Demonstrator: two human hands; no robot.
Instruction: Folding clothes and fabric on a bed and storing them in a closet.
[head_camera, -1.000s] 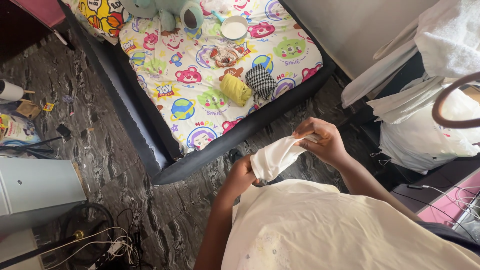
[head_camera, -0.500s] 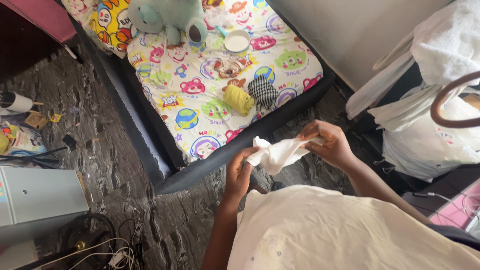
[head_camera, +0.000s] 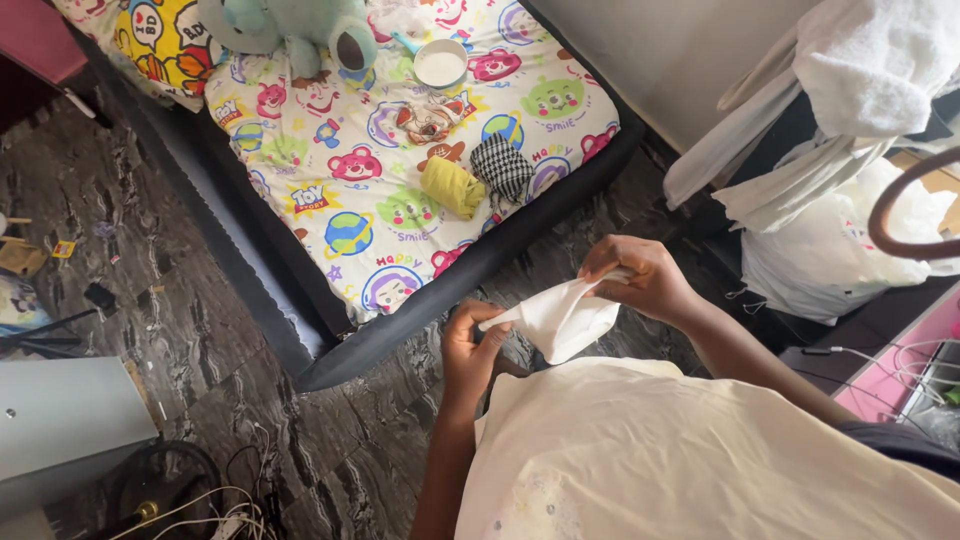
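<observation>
Dark marble floor, cartoon-print bed; two hands, left and right, grasping one white cloth.

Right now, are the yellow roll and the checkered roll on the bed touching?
Touching. The head view shows the yellow roll pressed against the checkered roll, with no sheet visible between them.

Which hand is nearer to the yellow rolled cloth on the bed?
Left. The left hand is below the yellow rolled cloth; the right hand is farther, to its lower right.
</observation>
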